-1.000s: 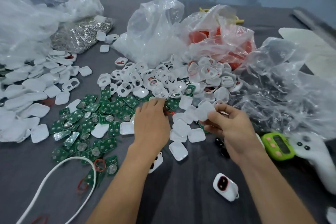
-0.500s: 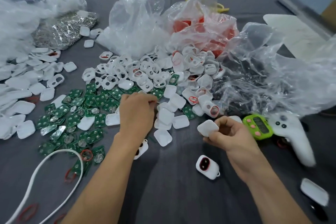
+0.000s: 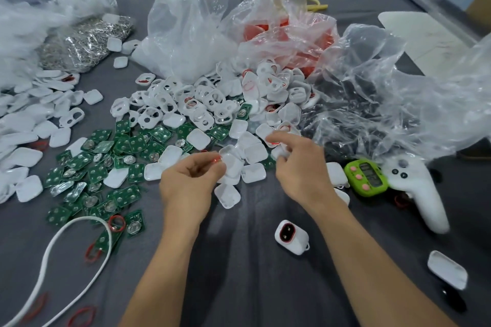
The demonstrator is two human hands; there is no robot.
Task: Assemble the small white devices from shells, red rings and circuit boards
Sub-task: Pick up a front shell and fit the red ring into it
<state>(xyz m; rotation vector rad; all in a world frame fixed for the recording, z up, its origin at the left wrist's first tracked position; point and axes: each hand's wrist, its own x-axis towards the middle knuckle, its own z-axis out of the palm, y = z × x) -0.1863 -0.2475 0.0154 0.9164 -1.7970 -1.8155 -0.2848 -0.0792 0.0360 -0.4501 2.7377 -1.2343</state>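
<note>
Right hand [image 3: 300, 167] back among shells [image 3: 255, 152] at 12 o'clock, index extended, hold indiscernible; left hand [image 3: 190, 186] pinches red ring [image 3: 216, 159]: light, limp, easily dropped; take by rim.

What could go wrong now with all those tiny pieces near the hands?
The thin red ring pinched by the left hand could slip and vanish among the white shells. The right hand, poking into that pile, might scatter shells onto the circuit boards. The finished device lies between the forearms and could get knocked.
</note>
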